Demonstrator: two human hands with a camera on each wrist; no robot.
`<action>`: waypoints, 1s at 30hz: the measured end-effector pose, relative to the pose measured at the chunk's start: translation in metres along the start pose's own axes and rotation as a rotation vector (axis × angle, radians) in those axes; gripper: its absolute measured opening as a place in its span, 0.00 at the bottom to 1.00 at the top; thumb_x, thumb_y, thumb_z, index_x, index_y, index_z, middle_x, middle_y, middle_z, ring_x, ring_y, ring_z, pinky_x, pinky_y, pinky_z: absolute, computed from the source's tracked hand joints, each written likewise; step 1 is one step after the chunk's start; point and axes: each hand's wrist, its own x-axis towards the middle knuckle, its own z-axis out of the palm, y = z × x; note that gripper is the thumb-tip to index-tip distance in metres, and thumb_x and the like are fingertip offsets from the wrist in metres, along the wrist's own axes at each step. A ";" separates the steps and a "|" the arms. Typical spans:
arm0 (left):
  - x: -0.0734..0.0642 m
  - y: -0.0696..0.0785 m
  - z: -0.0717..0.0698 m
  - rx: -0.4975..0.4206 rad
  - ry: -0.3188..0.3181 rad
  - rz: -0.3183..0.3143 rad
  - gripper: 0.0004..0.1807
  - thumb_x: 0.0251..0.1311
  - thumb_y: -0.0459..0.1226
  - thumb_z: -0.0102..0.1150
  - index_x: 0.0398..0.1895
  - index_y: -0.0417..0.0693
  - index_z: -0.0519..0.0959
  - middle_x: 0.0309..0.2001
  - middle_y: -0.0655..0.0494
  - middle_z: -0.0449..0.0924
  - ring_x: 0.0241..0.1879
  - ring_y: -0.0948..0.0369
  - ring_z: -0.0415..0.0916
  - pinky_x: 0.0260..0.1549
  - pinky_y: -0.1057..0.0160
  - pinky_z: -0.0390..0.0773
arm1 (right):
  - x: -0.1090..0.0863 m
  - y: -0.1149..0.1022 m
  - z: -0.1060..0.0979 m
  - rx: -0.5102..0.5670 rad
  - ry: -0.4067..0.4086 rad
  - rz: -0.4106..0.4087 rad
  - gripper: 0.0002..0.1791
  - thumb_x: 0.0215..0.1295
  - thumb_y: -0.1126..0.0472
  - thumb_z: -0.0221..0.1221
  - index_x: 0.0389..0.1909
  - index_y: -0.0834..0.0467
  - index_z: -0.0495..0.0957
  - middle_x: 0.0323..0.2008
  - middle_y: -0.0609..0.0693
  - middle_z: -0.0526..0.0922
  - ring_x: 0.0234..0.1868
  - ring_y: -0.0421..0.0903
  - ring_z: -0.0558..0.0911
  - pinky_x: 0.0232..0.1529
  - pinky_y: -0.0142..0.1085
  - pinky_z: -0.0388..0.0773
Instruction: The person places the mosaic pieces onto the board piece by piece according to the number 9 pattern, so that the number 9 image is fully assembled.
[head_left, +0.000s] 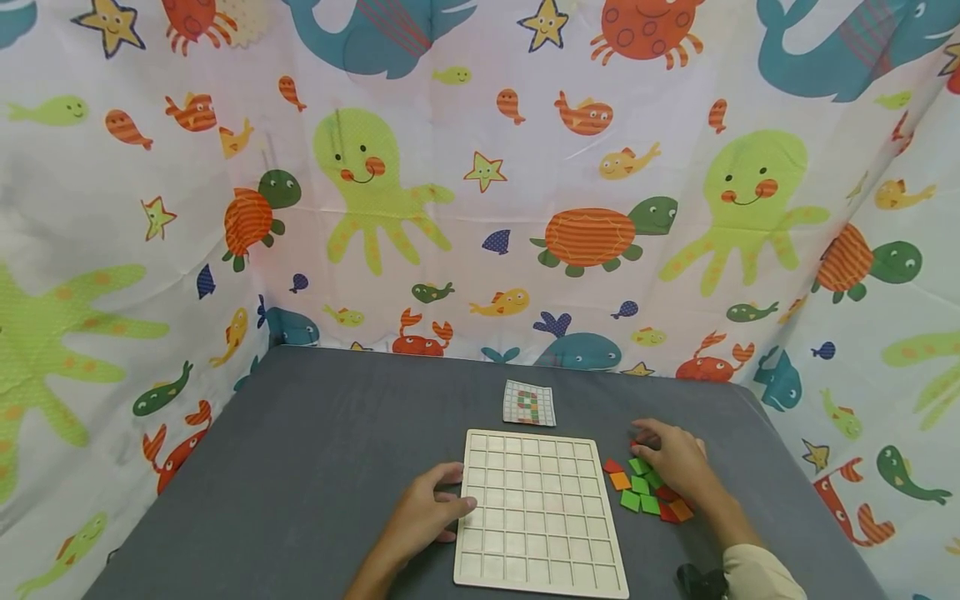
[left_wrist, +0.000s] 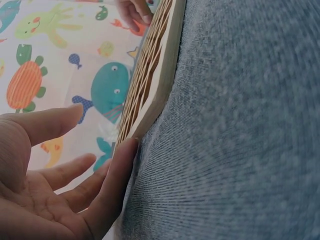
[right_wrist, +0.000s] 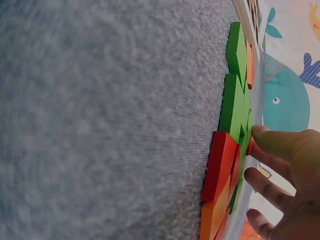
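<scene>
A pale wooden grid board (head_left: 536, 508) of square cells lies flat on the table. At its left edge, my left hand (head_left: 423, 512) rests with the fingers loosely extended. A fingertip touches the board's side in the left wrist view. To the right of the board lies a loose group of green tiles (head_left: 640, 485), orange tiles (head_left: 619, 481) and red tiles (head_left: 667, 512). My right hand (head_left: 675, 458) is over the far side of this group, its thumb and index finger pinching a red tile (right_wrist: 249, 148). The fingers partly cover that tile.
Behind the board lies a small card (head_left: 529, 403) printed with a grid and a red, green and orange pattern. The table (head_left: 337, 450) has a dark grey cover. A curtain (head_left: 465, 192) with sea animals hangs at the back and sides.
</scene>
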 end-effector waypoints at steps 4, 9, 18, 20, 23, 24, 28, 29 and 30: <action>0.000 -0.001 0.000 -0.001 0.005 -0.008 0.37 0.64 0.41 0.74 0.74 0.41 0.73 0.69 0.38 0.74 0.55 0.49 0.81 0.28 0.55 0.90 | 0.001 0.001 0.000 0.004 0.003 0.003 0.24 0.68 0.61 0.70 0.64 0.59 0.81 0.45 0.53 0.91 0.48 0.58 0.86 0.46 0.59 0.67; 0.000 -0.001 0.002 -0.002 0.015 -0.012 0.37 0.63 0.41 0.75 0.73 0.41 0.74 0.69 0.38 0.75 0.54 0.50 0.81 0.27 0.55 0.89 | 0.001 0.002 0.002 0.018 0.003 0.015 0.24 0.69 0.60 0.70 0.64 0.60 0.81 0.45 0.53 0.91 0.50 0.59 0.86 0.50 0.63 0.67; 0.001 -0.002 0.003 -0.008 0.017 -0.020 0.36 0.63 0.41 0.74 0.73 0.41 0.74 0.69 0.39 0.75 0.53 0.52 0.82 0.27 0.55 0.89 | 0.001 0.005 0.002 0.043 0.043 -0.011 0.23 0.66 0.65 0.71 0.61 0.62 0.82 0.43 0.55 0.91 0.46 0.58 0.88 0.55 0.63 0.79; 0.001 -0.002 0.003 -0.009 0.016 -0.020 0.36 0.63 0.41 0.74 0.73 0.41 0.74 0.69 0.39 0.75 0.52 0.52 0.82 0.27 0.55 0.89 | 0.001 0.006 0.002 0.045 0.049 -0.009 0.23 0.66 0.65 0.72 0.61 0.63 0.82 0.44 0.56 0.91 0.47 0.58 0.89 0.53 0.62 0.82; 0.001 -0.003 0.003 -0.008 0.020 -0.021 0.35 0.63 0.41 0.74 0.72 0.41 0.74 0.69 0.39 0.75 0.53 0.52 0.82 0.28 0.55 0.89 | -0.001 0.007 0.000 0.038 0.044 0.010 0.25 0.65 0.63 0.73 0.62 0.64 0.82 0.46 0.59 0.90 0.49 0.60 0.87 0.54 0.64 0.79; 0.002 -0.003 0.003 -0.008 0.022 -0.020 0.35 0.64 0.41 0.74 0.72 0.41 0.74 0.69 0.39 0.75 0.53 0.52 0.82 0.28 0.55 0.89 | -0.001 0.007 -0.001 0.033 0.041 0.019 0.26 0.65 0.62 0.73 0.62 0.64 0.81 0.46 0.59 0.90 0.48 0.59 0.87 0.53 0.64 0.77; 0.002 -0.004 0.003 -0.010 0.027 -0.017 0.35 0.64 0.41 0.74 0.72 0.40 0.75 0.68 0.39 0.76 0.53 0.51 0.82 0.28 0.55 0.90 | -0.003 0.009 -0.003 0.029 0.037 0.025 0.27 0.64 0.63 0.73 0.63 0.64 0.81 0.42 0.55 0.88 0.43 0.54 0.84 0.49 0.61 0.75; 0.002 -0.004 0.003 -0.011 0.026 -0.016 0.35 0.64 0.41 0.74 0.72 0.40 0.75 0.68 0.39 0.76 0.53 0.51 0.83 0.28 0.55 0.90 | -0.003 0.009 -0.003 0.034 0.038 0.019 0.26 0.64 0.64 0.73 0.63 0.65 0.81 0.42 0.55 0.88 0.42 0.53 0.85 0.49 0.60 0.78; 0.002 -0.004 0.003 -0.012 0.026 -0.015 0.35 0.64 0.41 0.74 0.72 0.40 0.75 0.68 0.39 0.76 0.53 0.51 0.83 0.28 0.55 0.90 | -0.003 0.009 -0.002 0.039 0.041 0.014 0.26 0.64 0.66 0.72 0.63 0.65 0.80 0.42 0.54 0.89 0.42 0.53 0.85 0.49 0.58 0.80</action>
